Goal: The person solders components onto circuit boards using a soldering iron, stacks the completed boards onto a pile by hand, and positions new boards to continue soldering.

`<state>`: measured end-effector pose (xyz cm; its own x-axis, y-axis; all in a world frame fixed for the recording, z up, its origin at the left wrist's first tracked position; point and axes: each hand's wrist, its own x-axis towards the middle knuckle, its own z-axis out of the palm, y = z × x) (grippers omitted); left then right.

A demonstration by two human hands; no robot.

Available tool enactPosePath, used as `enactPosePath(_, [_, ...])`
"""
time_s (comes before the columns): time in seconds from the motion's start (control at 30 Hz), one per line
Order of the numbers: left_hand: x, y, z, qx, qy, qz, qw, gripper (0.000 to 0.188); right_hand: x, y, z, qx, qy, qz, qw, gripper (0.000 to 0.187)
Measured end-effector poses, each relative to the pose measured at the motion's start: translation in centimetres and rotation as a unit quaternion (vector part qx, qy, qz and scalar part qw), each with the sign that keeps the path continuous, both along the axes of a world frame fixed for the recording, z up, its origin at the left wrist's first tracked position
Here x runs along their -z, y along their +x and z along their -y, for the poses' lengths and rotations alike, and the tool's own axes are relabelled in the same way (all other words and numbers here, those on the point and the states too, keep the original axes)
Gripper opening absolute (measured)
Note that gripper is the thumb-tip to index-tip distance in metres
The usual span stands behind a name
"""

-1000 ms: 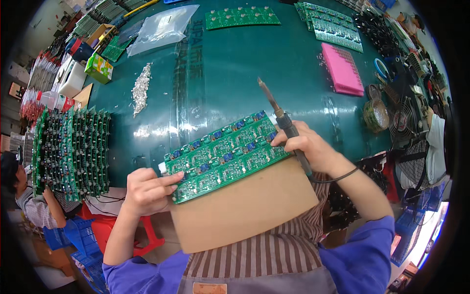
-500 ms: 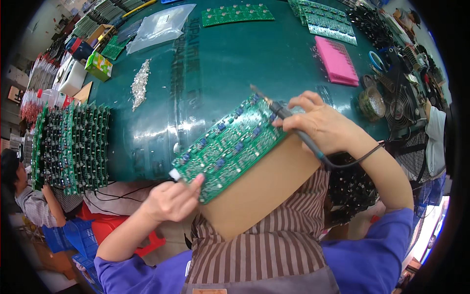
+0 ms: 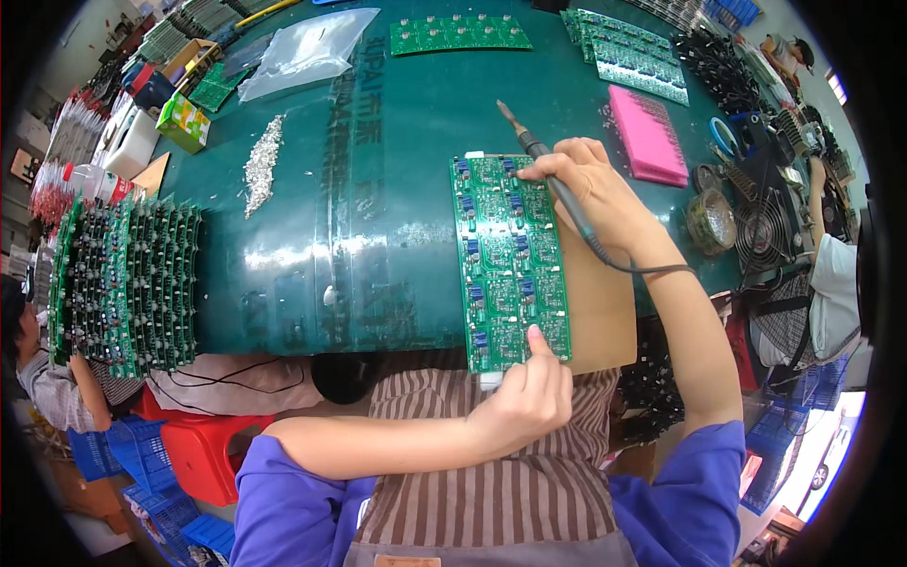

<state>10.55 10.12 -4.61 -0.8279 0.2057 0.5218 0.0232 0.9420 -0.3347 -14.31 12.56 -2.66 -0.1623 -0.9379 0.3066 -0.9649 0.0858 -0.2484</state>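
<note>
A long green circuit board (image 3: pixel 491 260) populated with small blue and white parts stands lengthwise in front of me, over a sheet of brown cardboard (image 3: pixel 605 321). My left hand (image 3: pixel 529 392) pinches its near end, index finger lying on the top face. In my right hand (image 3: pixel 600 194) is a soldering iron (image 3: pixel 567 194), its tip pointing away to the far left, clear of the board. The same hand's fingers reach the board's far right corner; whether they grip it I cannot tell. A white piece (image 3: pixel 491 381) sticks out at the near edge.
A row of upright circuit boards (image 3: pixel 132 283) stands at the left. Metal bits (image 3: pixel 265 170) lie in a pile on the green mat. Behind are a plastic bag (image 3: pixel 307 52) and another board (image 3: pixel 461 35). At right are a pink foam block (image 3: pixel 647 135) and a fan (image 3: pixel 765 222).
The board has turned from a slant to nearly straight away from me and shifted right. My left hand has moved right with its near end; the soldering iron has moved slightly away.
</note>
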Motion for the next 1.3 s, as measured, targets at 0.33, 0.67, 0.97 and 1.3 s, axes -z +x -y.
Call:
enactPosePath(0.33, [-15.6, 10.0, 15.2, -0.081, 0.583, 0.306, 0.748, 0.049, 0.8, 0.7, -0.5, 0.013, -0.052, 0.006, 0.999, 0.040])
enactPosePath(0.67, [-28.6, 17.9, 26.4, -0.278, 0.641, 0.019, 0.715, 0.025, 0.2, -0.2, -2.6, 0.014, -0.178, 0.151, 0.972, 0.042])
enactPosePath(0.97, [-24.8, 7.9, 21.9, -0.187, 0.479, 0.036, 0.857, 0.016, -2.0, 3.3, -6.4, 0.186, -0.335, 0.308, 0.871, 0.046])
enactPosePath(1.3, [-10.0, -6.9, 13.5, -0.085, 0.442, 0.108, 0.886, 0.010, -3.2, 6.8, -6.4, 0.313, -0.232, 0.323, 0.862, 0.019])
